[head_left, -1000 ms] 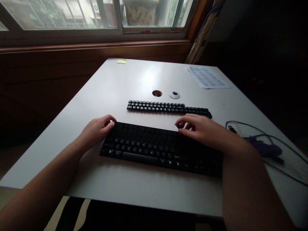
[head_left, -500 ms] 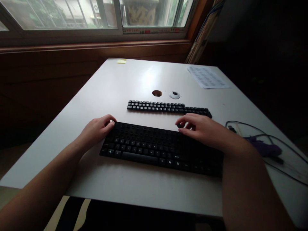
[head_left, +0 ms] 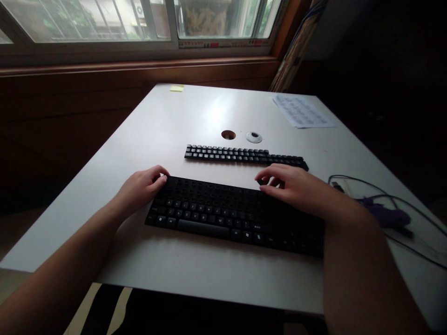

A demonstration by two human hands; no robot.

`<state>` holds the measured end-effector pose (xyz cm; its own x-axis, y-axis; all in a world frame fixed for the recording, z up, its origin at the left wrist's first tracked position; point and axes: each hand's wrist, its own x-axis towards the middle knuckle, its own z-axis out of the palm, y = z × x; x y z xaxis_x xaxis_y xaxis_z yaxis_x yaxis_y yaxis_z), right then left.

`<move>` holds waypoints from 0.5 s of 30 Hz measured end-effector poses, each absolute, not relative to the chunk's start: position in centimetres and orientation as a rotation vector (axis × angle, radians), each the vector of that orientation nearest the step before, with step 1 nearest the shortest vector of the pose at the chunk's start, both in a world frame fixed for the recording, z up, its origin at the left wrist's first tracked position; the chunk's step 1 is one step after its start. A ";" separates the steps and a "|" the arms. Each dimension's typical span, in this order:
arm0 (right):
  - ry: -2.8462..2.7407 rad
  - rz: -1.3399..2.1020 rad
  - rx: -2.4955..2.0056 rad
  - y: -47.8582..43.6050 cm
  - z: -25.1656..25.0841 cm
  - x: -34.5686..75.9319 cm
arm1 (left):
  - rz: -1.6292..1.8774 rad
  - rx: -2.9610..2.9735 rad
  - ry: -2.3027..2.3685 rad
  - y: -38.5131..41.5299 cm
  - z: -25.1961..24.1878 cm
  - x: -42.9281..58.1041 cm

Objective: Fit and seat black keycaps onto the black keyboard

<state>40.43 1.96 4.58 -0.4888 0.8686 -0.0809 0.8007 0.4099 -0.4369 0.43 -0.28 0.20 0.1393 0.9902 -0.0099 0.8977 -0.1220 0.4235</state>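
Head view: neither hand has visibly shifted this past second, suggesting a steady hold. Left hand (head_left: 142,184) pinches the far-left corner of a black plastic keyboard (head_left: 206,211) on a white desk (head_left: 188,123); right hand (head_left: 292,187) pinches a small black keycap-like piece (head_left: 260,182) between its fingers. Beyond: loose black keycaps (head_left: 226,155) in rows, a metal-framed window (head_left: 173,23).

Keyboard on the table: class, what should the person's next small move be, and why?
Probably lower the small dark piece, perhaps a keycap, from the right hand onto the keyboard: its far rows lack keycaps, the left hand holds its far left corner, and loose keycaps lie in rows just beyond. The piece's marking isn't readable, so its slot is uncertain.
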 end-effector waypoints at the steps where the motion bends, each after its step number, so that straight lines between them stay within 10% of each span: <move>1: -2.502 0.643 -1.492 2.0 4.5 40.4 | 0.392 2.094 1.826 -0.3 0.2 0.4; 15: -2.511 0.629 -1.518 1.9 4.6 40.5 | 0.391 2.105 1.832 -0.3 0.3 0.5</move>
